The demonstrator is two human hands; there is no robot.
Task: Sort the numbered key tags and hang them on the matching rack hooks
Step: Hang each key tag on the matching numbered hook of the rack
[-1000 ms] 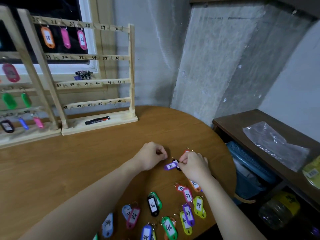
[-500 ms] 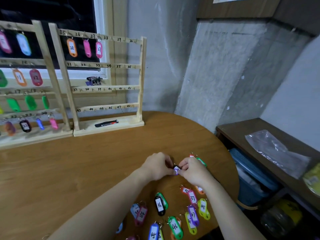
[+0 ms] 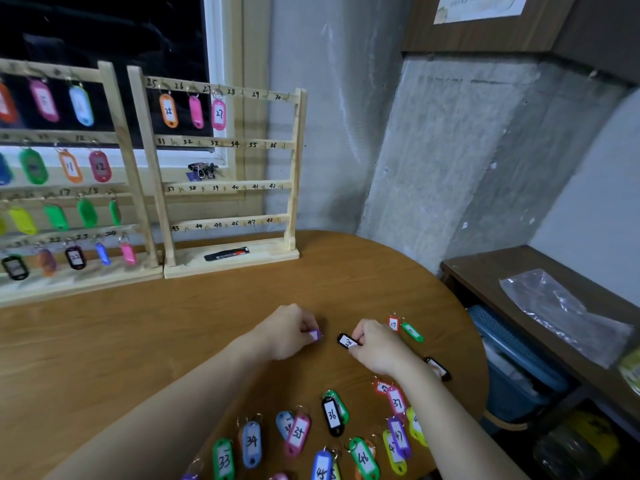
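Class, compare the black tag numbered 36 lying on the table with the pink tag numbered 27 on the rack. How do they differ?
The black tag 36 lies flat on the table; the pink tag 27 hangs from a hook on the right-hand rack. One has a black frame, the other pink. Both carry a white label with a handwritten number.

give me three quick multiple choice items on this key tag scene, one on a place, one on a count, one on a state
1. Where does the black marker lie?
A. on the right rack's base
B. on the side shelf
C. among the loose tags

2. How many tags hang on the right rack's top row?
A. one
B. three
C. six

3. What is the right hand doing?
A. resting flat
B. pinching a black tag
C. hanging a tag

Answers:
1 A, it rests on the wooden foot under row 43 to 48.
2 B, orange, pink, pink.
3 B, fingertips grip the tag just above the table.
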